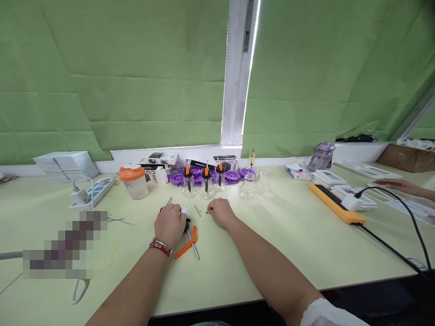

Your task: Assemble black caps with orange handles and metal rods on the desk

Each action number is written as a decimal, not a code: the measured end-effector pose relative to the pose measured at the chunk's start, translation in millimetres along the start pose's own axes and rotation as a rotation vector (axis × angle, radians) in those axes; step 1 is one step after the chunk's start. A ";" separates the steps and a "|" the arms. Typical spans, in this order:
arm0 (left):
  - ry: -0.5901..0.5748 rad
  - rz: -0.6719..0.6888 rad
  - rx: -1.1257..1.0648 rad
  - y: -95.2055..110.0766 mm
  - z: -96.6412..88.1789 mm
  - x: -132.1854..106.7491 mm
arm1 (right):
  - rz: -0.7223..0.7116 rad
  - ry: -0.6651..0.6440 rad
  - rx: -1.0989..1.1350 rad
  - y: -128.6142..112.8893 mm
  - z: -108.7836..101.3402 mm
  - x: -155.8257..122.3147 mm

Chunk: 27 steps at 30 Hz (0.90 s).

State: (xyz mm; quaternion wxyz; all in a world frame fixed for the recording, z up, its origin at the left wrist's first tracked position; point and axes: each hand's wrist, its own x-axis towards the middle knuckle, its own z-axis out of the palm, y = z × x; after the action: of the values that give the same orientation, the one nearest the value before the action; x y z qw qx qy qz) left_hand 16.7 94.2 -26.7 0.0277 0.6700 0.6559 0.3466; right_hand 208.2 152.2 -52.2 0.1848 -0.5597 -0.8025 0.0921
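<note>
My left hand (171, 224) is curled over a black and orange part (186, 224), its palm down and a white cover on one finger. Most of what lies under those fingers is hidden. Just in front of it on the table are a bent orange piece (185, 249) and a metal rod (195, 248). My right hand (220, 213) rests on the table with its fingertips pinched at a tiny brownish metal piece (206, 212). Between the hands lies a thin metal pin (197, 211).
Clear glass jars with black and orange tops (206, 183) stand before purple coiled items (232, 177). An orange-lidded cup (133, 182) and power strip (97, 192) are at left. At right are a yellow power strip (335, 203), black cable (387, 251) and another person's hand (396, 184).
</note>
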 end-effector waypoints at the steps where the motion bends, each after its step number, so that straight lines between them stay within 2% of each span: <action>1: 0.065 -0.005 -0.078 -4.9 -2.1 3.8 | 0.002 0.000 -0.003 -0.2 0.1 -0.1; 3: 0.194 -0.027 -0.208 -18.2 -5.6 13.0 | 0.006 -0.004 -0.013 -0.5 0.4 0.0; 5: 0.238 -0.088 -0.178 -33.8 -7.4 22.1 | 0.011 -0.013 -0.020 -0.7 1.0 0.4; 7: 0.168 -0.192 -0.123 -48.5 -7.3 29.1 | 0.014 -0.017 -0.020 -0.7 1.5 1.0; 11: -0.028 -0.349 -0.176 -65.8 -1.5 34.0 | 0.012 0.003 0.003 -0.1 1.0 1.2; 16: -0.068 -0.376 -0.280 -73.6 10.9 35.1 | 0.066 0.099 0.164 2.0 -3.4 -1.6; 19: 0.031 -0.344 -0.349 -75.1 12.0 37.6 | 0.139 0.131 0.406 3.0 -7.4 -2.8; 23: 0.251 -0.213 -0.635 -63.1 -0.4 37.4 | 0.188 0.171 0.828 2.7 -15.5 -2.1; 25: 0.247 -0.170 -0.810 -50.9 -9.4 33.4 | 0.206 0.173 1.026 2.1 -21.2 -2.3; 27: 0.131 -0.150 -0.906 -37.4 -17.2 26.6 | 0.206 0.161 1.184 1.2 -27.1 -3.6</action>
State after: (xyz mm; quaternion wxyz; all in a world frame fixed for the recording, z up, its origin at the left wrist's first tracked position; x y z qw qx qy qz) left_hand -26.7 116.1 -20.7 0.3011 0.5180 0.4853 0.6367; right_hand 221.2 147.7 -28.5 0.5151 -0.4419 -0.5399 0.4980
